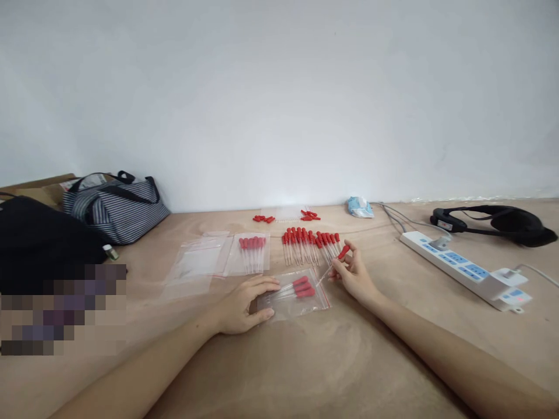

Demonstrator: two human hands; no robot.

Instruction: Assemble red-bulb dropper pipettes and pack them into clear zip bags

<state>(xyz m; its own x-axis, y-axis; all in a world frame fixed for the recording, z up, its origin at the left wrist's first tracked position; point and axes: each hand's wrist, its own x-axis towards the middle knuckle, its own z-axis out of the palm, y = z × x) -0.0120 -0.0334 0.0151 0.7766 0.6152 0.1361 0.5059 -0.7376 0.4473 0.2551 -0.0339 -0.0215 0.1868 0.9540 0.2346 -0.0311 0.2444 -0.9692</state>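
My right hand [353, 272] pinches a glass dropper with a red rubber bulb [344, 252], its thin tip slanting down to the left near the zip bag's right end. My left hand [247, 304] grips the left end of that clear zip bag [301, 310], thumb on the near side and fingers on the far side. Inside the bag lie red-bulbed droppers [304, 287], bulbs to the right. Behind it, several loose droppers [299, 237] lie side by side. Another zip bag with droppers [252, 244] lies to the left.
Flat clear bags [196, 262] lie left. Loose red bulbs [309, 216] and glass tubes [286, 214] are near the wall. A power strip [463, 269], black headset [498, 221] and blue-white packet [360, 207] sit right. A striped bag [122, 209] and small bottle [110, 252] stand left.
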